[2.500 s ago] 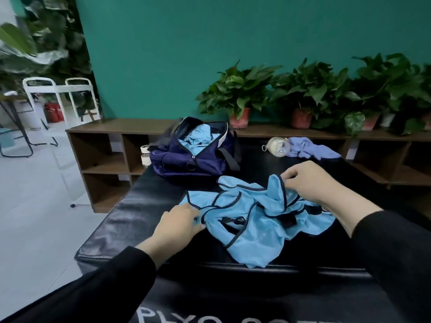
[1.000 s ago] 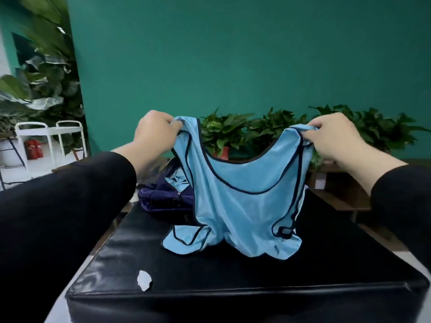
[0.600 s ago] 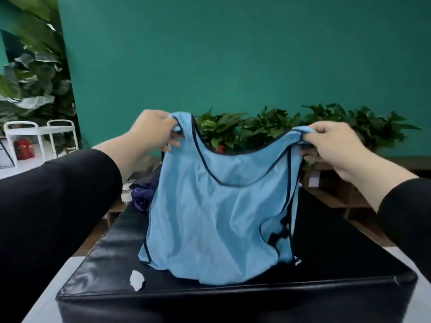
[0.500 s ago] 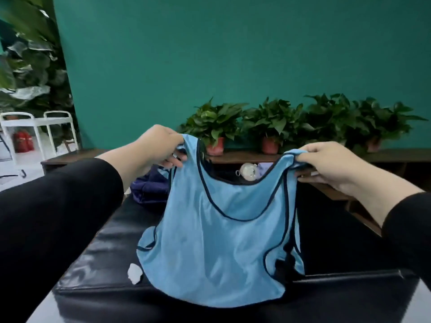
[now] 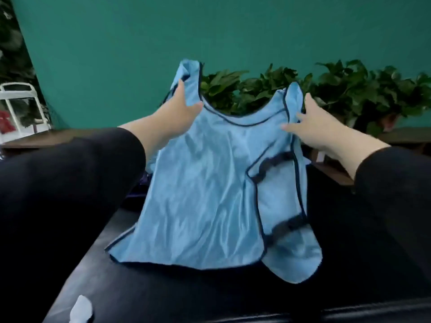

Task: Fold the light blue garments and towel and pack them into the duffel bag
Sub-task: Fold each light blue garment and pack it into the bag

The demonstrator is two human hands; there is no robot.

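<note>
On the far left a white metal frame [image 5: 22, 106] stood against the teal wall. Our left hand [image 5: 180, 110] pinched the vest [image 5: 205, 194] at its left shoulder strap, thumb on the near face and fingers hidden behind the cloth. The vest hung between our hands over the black padded table [image 5: 233, 297], neckline up and away from us, hem low and towards us; whether the hem touched the table we could not tell. Its long axis ran from straps to hem, tilted away at the top. Our right hand [image 5: 312, 122] lay on the right shoulder strap with fingers spread and fairly straight (a loose contact, by our reading, not a firm pinch). Behind it stood a row of potted plants [image 5: 349, 89].

To lay the vest well, we judged that both shoulders should come down level, the hem landing first and the straps drawn away from us, so the front settled flat. The right side panel, doubled forward, would need smoothing before any fold.
</note>
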